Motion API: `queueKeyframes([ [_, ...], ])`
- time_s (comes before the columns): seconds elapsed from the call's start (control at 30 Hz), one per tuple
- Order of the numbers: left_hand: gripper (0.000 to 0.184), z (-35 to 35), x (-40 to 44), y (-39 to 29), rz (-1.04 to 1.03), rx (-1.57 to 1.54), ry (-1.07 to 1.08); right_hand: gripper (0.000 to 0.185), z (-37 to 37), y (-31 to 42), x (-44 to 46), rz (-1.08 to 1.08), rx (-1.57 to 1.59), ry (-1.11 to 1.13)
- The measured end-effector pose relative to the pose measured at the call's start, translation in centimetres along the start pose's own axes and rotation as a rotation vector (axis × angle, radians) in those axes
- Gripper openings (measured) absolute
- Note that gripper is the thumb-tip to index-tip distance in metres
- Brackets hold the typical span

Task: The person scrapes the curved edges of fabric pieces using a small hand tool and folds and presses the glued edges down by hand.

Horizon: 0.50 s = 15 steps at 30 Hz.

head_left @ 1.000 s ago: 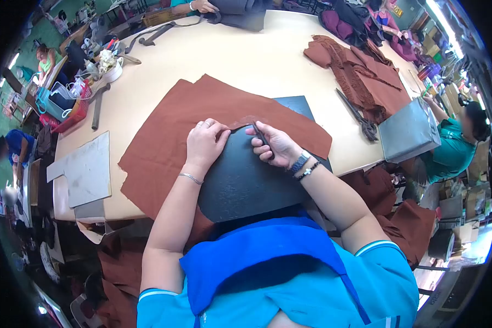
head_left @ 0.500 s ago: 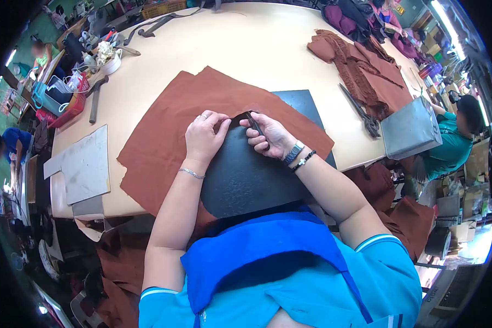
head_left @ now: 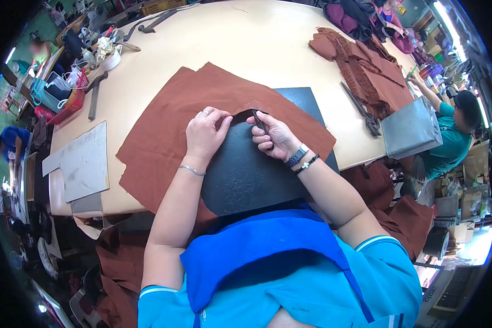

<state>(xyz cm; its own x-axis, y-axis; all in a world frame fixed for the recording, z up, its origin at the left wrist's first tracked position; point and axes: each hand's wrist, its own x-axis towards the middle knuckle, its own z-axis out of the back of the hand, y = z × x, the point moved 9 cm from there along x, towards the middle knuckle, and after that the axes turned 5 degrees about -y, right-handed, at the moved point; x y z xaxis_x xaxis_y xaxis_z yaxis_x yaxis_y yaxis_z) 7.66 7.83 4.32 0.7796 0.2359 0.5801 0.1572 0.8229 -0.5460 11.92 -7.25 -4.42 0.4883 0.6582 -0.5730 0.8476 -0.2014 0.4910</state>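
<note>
A large reddish-brown cloth [head_left: 169, 109] lies partly over a dark board [head_left: 251, 175] at the table's near edge. With fingers pinched, my left hand [head_left: 205, 134] grips the edge of the cloth where it meets the board. My right hand [head_left: 276, 136] is closed around a small dark tool [head_left: 258, 121], whose tip touches the cloth edge a little to the right of my left fingers. The exact shape of the tool is partly hidden by my fingers.
On the pale table [head_left: 246, 44] are a grey template [head_left: 82, 164], a hammer [head_left: 97, 94], a red basket [head_left: 75, 101], long scissors [head_left: 361, 108], more brown cloth [head_left: 374, 76] and a metal box [head_left: 411, 127]. A person in green [head_left: 451, 131] is at the right.
My right hand with the tool has shifted slightly right, away from my left hand. The person with grey cloth at the far edge has gone out of view. The camera view has shifted slightly.
</note>
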Motion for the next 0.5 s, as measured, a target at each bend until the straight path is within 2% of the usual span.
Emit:
queueKeyframes([
  [0.17,0.01,-0.2,0.0,0.1,-0.007,0.016,0.005,0.03,-0.7,0.3,0.5,-0.031,0.022,-0.008],
  [0.37,0.011,-0.2,-0.1,0.2,-0.017,0.016,-0.006,0.032,0.2,0.3,0.1,0.043,-0.052,-0.036],
  [0.5,0.011,-0.2,-0.1,0.0,-0.019,0.03,0.0,0.031,-0.6,0.1,0.1,-0.026,-0.012,-0.033],
])
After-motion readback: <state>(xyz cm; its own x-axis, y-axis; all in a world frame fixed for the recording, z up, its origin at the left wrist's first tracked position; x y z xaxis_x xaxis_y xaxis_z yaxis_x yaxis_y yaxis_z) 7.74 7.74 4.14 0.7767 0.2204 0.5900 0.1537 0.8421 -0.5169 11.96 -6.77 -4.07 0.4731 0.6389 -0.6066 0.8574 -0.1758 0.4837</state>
